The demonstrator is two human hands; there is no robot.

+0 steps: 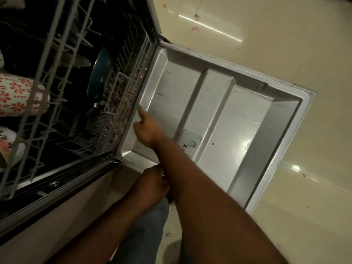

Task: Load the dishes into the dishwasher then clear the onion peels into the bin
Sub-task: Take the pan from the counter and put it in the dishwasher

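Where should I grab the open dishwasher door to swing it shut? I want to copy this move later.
Probably the far free edge of the dishwasher door, the end opposite the hinge by the lower rack. The door lies flat and open, so come from underneath that lip and lift. The right hand is near the hinge end now, where leverage looks poorest.

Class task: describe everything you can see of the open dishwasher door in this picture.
The silvery metal dishwasher door lies fully open, roughly level above the cream tiled floor, its inner face upward. That face is a shallow recessed panel with raised ribs and a pale rim. A white round-knobbed dispenser is set into it. The right hand is over its hinge edge, one finger extended; contact is unclear.
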